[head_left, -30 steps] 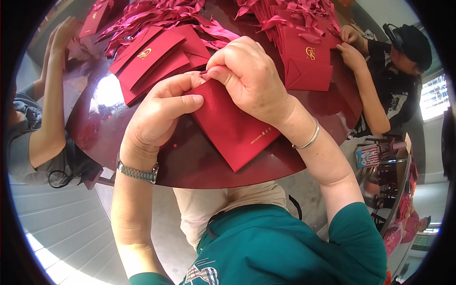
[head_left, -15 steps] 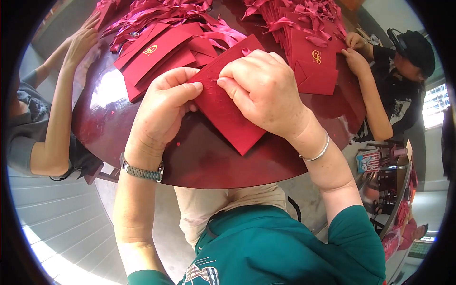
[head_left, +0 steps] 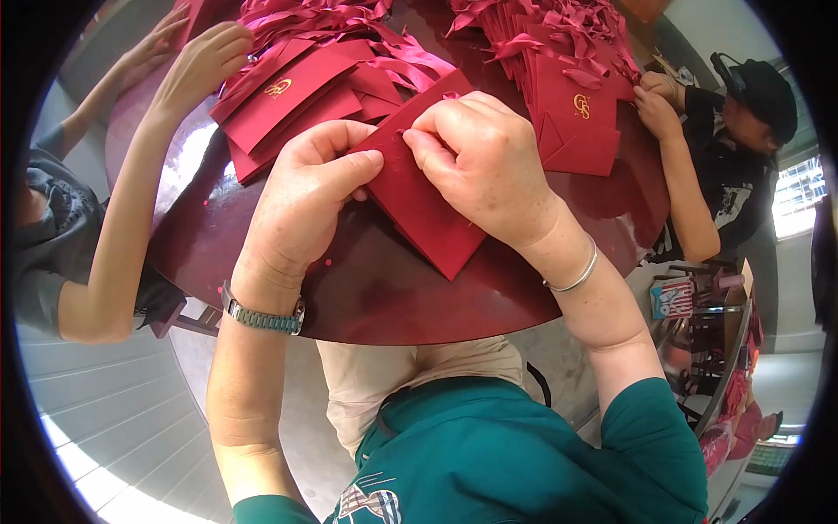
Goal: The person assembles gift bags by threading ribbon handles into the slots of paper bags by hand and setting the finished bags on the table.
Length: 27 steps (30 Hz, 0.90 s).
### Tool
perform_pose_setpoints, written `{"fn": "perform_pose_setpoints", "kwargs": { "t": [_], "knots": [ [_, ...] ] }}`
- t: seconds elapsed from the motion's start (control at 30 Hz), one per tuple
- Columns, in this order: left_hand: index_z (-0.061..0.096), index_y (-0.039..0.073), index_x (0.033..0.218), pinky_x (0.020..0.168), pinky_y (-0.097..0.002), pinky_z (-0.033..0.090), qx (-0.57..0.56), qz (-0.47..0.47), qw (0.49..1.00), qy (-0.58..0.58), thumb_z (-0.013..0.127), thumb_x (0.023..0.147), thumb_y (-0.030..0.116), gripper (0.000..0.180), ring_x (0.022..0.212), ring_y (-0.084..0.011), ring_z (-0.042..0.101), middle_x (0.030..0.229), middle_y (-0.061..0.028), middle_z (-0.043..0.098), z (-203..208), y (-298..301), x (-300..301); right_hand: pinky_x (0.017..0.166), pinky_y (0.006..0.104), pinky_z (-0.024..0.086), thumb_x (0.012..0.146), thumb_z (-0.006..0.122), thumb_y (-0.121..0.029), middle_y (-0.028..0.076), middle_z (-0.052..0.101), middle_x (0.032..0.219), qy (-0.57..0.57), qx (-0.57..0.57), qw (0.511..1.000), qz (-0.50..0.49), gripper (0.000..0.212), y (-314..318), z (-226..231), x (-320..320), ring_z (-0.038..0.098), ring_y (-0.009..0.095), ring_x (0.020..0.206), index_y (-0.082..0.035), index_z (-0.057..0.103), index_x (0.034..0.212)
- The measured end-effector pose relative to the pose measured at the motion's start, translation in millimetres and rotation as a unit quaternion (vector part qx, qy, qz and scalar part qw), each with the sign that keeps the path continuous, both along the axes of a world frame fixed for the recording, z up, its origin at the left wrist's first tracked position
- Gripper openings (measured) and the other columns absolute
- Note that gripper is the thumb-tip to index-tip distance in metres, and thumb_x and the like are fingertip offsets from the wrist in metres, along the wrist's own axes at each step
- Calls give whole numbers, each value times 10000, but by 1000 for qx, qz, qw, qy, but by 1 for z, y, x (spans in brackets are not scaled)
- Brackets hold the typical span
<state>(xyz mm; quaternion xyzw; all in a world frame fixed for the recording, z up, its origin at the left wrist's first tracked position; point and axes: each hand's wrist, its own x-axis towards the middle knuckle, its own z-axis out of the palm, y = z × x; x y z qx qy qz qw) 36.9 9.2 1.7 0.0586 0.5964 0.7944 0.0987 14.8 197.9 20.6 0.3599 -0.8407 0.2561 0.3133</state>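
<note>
Table (head_left: 393, 306): round, glossy dark red top, ran under and around the held bag.
Held bag: red paper gift bag (head_left: 428, 205), tilted, gripped between both hands above the table's near part, one corner pointed back at the wearer.
Left hand (head_left: 301, 188): at the bag's left edge, thumb flat on the near face, fingers mostly behind, pinching the paper.
Right hand (head_left: 480, 157): over the bag's upper right, fingers curled, thumb and index tips pressed together at its face; what sat between them was too small to tell.
Ribbon loop (head_left: 450, 94): pink, poked up at the bag's top, just above the right index finger.
Left stack (head_left: 262, 113): red bags with a gold emblem, overlapping, beyond and left of the held bag; pink ribbons (head_left: 305, 31) heaped behind.
Right stack (head_left: 580, 131): more red bags, gold emblem showing, beyond and right of the held bag.
Co-workers: grey-shirted person (head_left: 61, 210) well left of the bag, person in a black cap (head_left: 759, 96) well right, fingers at the right stack's edge.
Wrists: metal watch (head_left: 262, 314) below left of the bag, silver bangle (head_left: 576, 272) below right.
</note>
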Motion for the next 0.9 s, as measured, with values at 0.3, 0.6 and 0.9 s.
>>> {"fn": "perform_pose_setpoints", "kwargs": {
  "t": [0.3,0.6,0.9],
  "knots": [
    [637,-29,1061,692,-212,443,-33,26,999,22,641,857,109,246,770,-66,551,906,-17,647,4,1,1,616,350,470,764,718,-45,82,599,680,-13,4,999,35,95,2,2,-4,574,253,663,-36,625,747],
    [635,-36,1072,674,-210,445,-54,38,997,37,632,858,112,260,763,-61,538,886,-15,636,4,1,2,622,354,472,756,720,-46,82,595,684,6,25,999,43,101,0,3,-5,568,258,664,-40,619,749],
    [572,-41,951,730,-370,480,-306,124,900,284,579,767,-35,184,766,-304,588,834,-177,610,-12,4,3,641,377,491,763,671,-68,92,567,669,71,178,981,30,115,-12,4,0,570,278,674,-35,574,712]
  ]
}}
